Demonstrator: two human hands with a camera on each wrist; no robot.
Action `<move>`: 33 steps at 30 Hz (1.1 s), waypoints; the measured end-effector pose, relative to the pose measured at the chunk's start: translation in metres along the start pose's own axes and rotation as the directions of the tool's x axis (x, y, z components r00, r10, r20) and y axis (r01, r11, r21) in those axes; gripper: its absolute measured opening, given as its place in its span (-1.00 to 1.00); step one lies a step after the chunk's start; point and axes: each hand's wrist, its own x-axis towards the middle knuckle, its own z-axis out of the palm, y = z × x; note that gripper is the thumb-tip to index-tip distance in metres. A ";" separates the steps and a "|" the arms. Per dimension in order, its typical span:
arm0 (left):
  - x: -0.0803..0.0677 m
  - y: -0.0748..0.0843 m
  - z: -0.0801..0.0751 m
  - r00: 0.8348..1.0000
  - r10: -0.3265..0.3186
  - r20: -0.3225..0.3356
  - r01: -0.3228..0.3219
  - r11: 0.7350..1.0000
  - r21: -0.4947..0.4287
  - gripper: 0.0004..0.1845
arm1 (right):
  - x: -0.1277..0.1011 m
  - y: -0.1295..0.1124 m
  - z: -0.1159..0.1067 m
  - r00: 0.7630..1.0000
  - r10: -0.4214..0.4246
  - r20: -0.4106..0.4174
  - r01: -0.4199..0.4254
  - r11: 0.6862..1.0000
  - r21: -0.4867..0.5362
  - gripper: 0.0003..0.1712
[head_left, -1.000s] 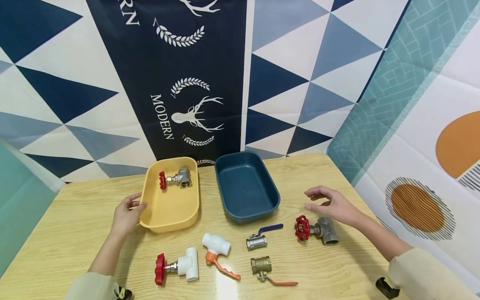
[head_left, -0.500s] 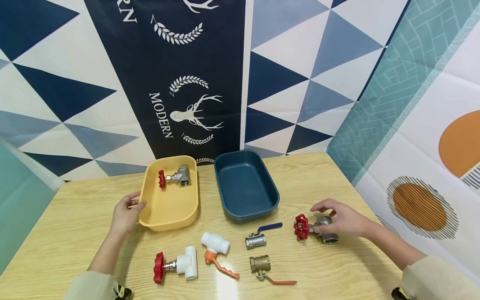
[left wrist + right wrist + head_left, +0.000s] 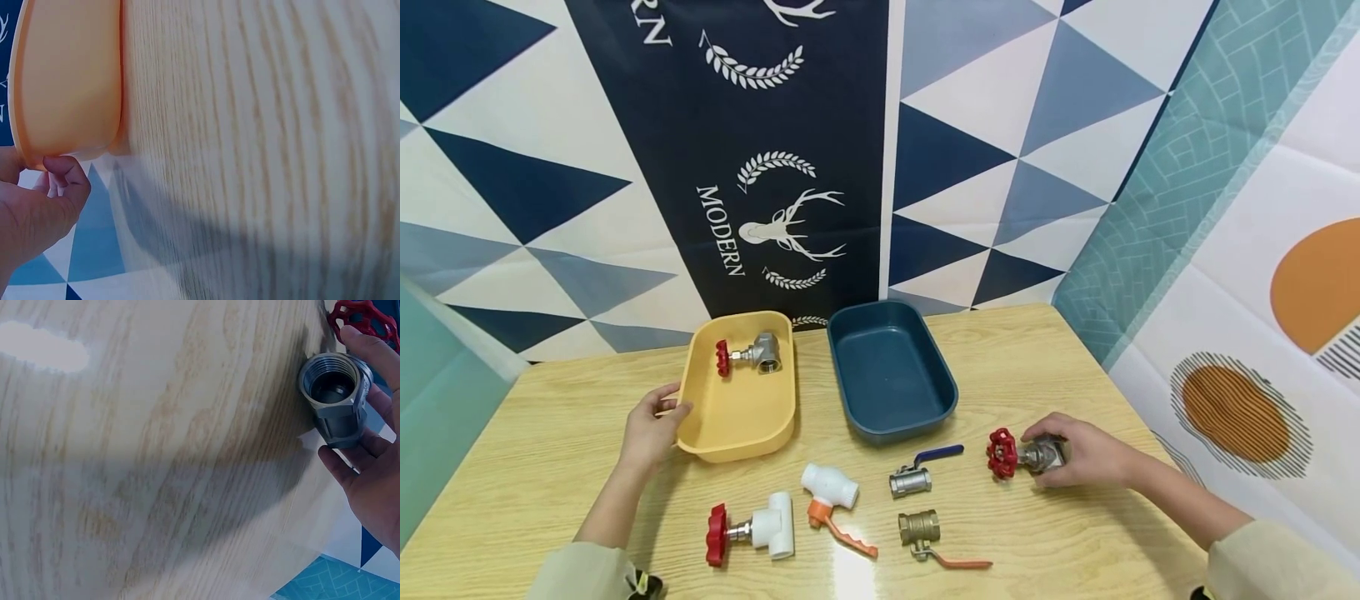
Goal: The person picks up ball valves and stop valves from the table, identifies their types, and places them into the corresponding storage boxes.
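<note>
My left hand (image 3: 651, 429) pinches the left rim of a yellow plastic bin (image 3: 737, 417), thumb on the inside. The left wrist view shows those fingertips (image 3: 65, 169) at the bin's corner. Inside the bin lies a steel gate valve with a red handwheel (image 3: 766, 354). At the right, my right hand (image 3: 1093, 454) grips a second steel gate valve (image 3: 1039, 455) by its body, its red handwheel (image 3: 1002, 454) pointing left. In the right wrist view, the thumb and fingers curl round this valve body (image 3: 342, 422), its threaded opening facing the camera.
A dark blue bin (image 3: 895, 375) stands right of the yellow one. In front lie a white valve with red handwheel (image 3: 771, 527), a white ball valve with orange lever (image 3: 830, 487), a small blue-lever ball valve (image 3: 912, 482) and a brass ball valve (image 3: 919, 527). Patterned cloth hangs behind.
My right hand has come down from above the right-hand gate valve and closed round its body. The left hand has stayed at the yellow bin's rim.
</note>
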 end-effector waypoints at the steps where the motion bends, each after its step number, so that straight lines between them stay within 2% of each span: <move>1: 0.000 0.000 0.000 1.000 0.000 0.002 0.000 1.000 0.001 -0.45 | -0.001 0.000 0.001 1.000 -0.011 -0.002 0.011 1.000 -0.003 -0.38; 8: 0.000 -0.001 0.000 1.000 0.010 -0.007 -0.010 1.000 0.000 -0.46 | -0.001 0.000 0.003 0.999 -0.026 0.028 0.026 1.000 -0.010 -0.37; 15: 0.001 -0.001 0.001 1.000 0.006 -0.024 -0.007 1.000 -0.005 -0.46 | 0.001 -0.002 0.001 0.994 -0.023 0.103 0.032 0.996 -0.082 -0.35; 20: 0.001 -0.001 0.002 1.000 0.011 -0.021 -0.011 1.000 0.001 -0.46 | 0.002 -0.003 0.002 0.993 -0.034 0.114 0.046 0.993 -0.110 -0.38; 26: 0.001 -0.002 0.001 0.999 0.020 -0.027 -0.020 1.000 0.008 -0.47 | 0.004 -0.002 0.003 0.992 -0.071 0.108 0.082 0.991 -0.103 -0.42; 33: 0.002 -0.003 0.001 0.999 0.028 -0.030 -0.028 1.000 0.005 -0.46 | 0.005 -0.001 0.000 0.991 -0.051 0.124 0.059 0.996 -0.063 -0.42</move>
